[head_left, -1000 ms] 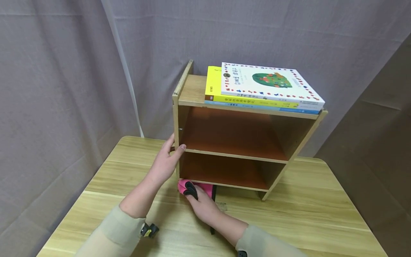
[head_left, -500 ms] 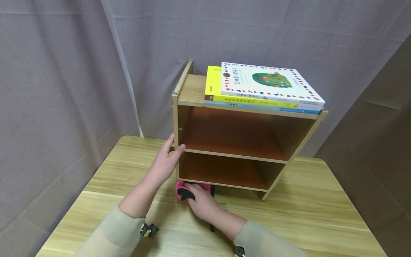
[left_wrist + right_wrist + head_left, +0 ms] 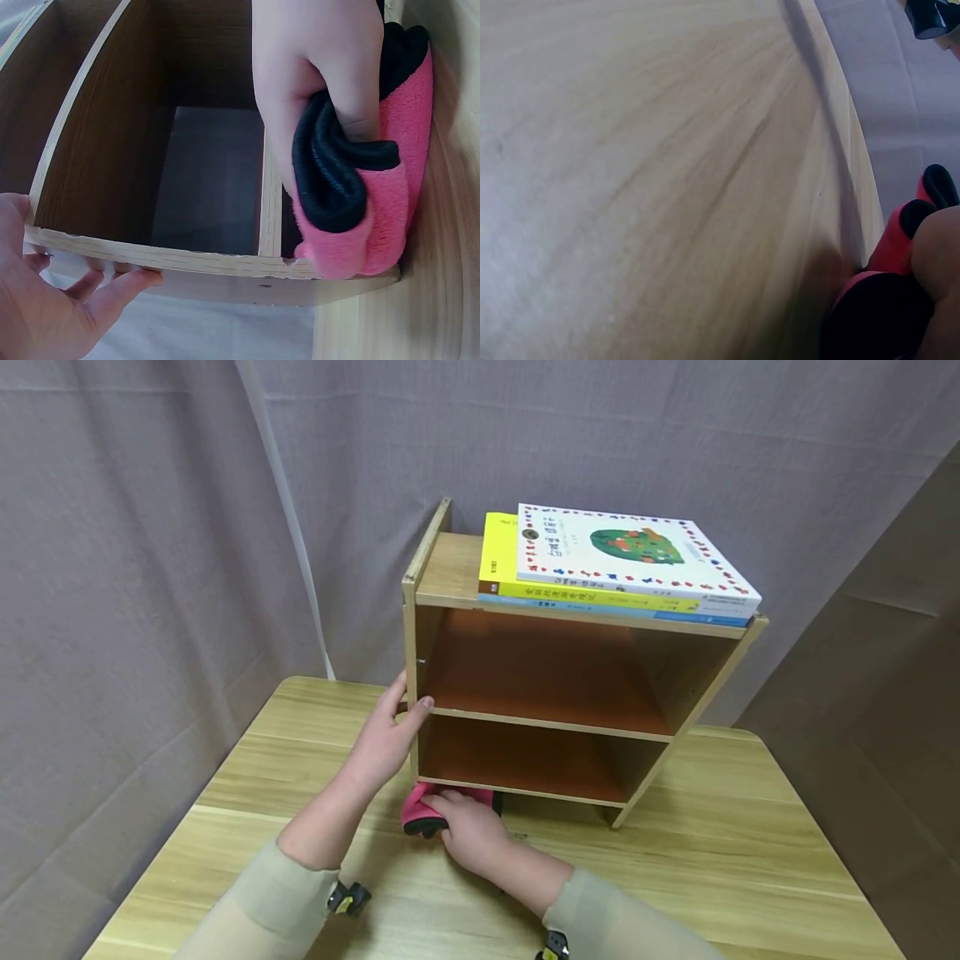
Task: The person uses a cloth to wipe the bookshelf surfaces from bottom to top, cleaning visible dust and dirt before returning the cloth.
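Note:
A small wooden bookshelf (image 3: 448, 568) with open compartments stands on the table. My left hand (image 3: 382, 739) holds its left side panel, thumb at the front edge and fingers along the outer face. Low at the front left corner, my right hand (image 3: 480, 837) grips a folded pink cloth (image 3: 417, 803) with black edging. In the left wrist view the cloth (image 3: 341, 255) lies against the bottom board and the lower end of the side panel. Part of it is hidden under the bottom board in the head view. The right wrist view catches only a bit of the right hand (image 3: 941, 255) and cloth.
On the bookshelf's top lie a white book (image 3: 622, 547), a yellow book (image 3: 498, 552) and a blue one beneath. The wooden table (image 3: 750, 860) extends around the bookshelf. A grey curtain (image 3: 360, 460) hangs behind, and a brown panel (image 3: 877, 693) rises at the right.
My right hand and the pink cloth have shifted slightly left and toward me, and the black-edged fold has turned downward. The left hand and the bookshelf have stayed in place.

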Motion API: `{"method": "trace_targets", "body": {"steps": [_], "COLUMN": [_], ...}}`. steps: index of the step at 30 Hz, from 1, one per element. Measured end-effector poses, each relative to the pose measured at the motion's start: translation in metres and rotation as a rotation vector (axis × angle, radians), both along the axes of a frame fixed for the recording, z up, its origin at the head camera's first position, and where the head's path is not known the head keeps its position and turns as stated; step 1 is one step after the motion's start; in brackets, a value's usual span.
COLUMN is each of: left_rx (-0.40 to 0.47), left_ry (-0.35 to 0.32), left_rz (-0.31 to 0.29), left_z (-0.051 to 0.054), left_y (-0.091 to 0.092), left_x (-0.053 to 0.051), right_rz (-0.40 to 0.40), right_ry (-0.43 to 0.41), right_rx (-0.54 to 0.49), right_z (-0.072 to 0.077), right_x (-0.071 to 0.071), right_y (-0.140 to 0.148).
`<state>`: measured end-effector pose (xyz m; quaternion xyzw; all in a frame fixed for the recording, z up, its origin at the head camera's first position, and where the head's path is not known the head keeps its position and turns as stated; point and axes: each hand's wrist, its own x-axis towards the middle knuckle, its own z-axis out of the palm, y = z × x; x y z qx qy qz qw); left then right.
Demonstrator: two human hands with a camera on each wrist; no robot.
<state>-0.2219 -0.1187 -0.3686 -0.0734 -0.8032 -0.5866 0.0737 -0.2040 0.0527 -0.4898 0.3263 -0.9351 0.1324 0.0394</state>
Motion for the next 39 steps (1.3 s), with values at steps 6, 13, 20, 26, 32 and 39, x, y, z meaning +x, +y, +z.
{"method": "trace_targets", "body": {"steps": [6,13,20,26,32,39], "left_rx": [-0.006,-0.003,-0.002,0.012,0.034,0.012], "left_ry": [0.008,-0.006,0.001,0.001,0.002,-0.002], "left_rz": [-0.009,0.002,-0.001,-0.007,-0.014,-0.004], "left_z": [0.000,0.000,0.001,0.001,0.002,0.000], "left_y": [0.001,0.001,0.001,0.001,0.001,0.000], "left_x": [-0.001,-0.001,0.000,0.000,0.000,-0.001], "right_rz": [0.026,0.017,0.024,0.098,0.154,0.151], "right_ry": [0.047,0.018,-0.006,0.120,0.200,0.261], "right_rx": [0.061,0.161,0.198,0.179,0.178,0.182], "right_z": [0.002,0.005,0.004,0.002,0.001,0.001], "right_x": [-0.002,-0.002,0.000,-0.003,-0.007,-0.009], "right_y": [0.002,0.003,0.002,0.006,0.009,0.016]}}
